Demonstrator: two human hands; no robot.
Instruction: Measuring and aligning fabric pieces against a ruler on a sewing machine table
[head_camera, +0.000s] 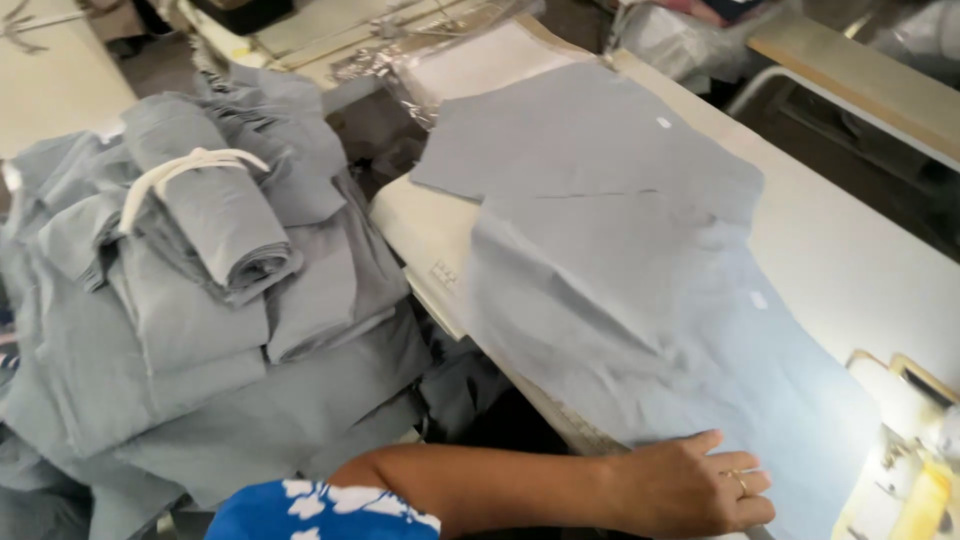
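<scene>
A left hand (690, 488) lies flat, fingers spread, on grey cloth (640, 290) spread over a white table (860, 260), with a pile (200, 330) of folded grey pieces and a tied roll (215, 215) well apart beside it.

Soft daylight — overexposed glare lower right

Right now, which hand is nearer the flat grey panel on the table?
Left. Left hand rests flat on the grey panel at its near edge; right hand isn't in view.
</scene>
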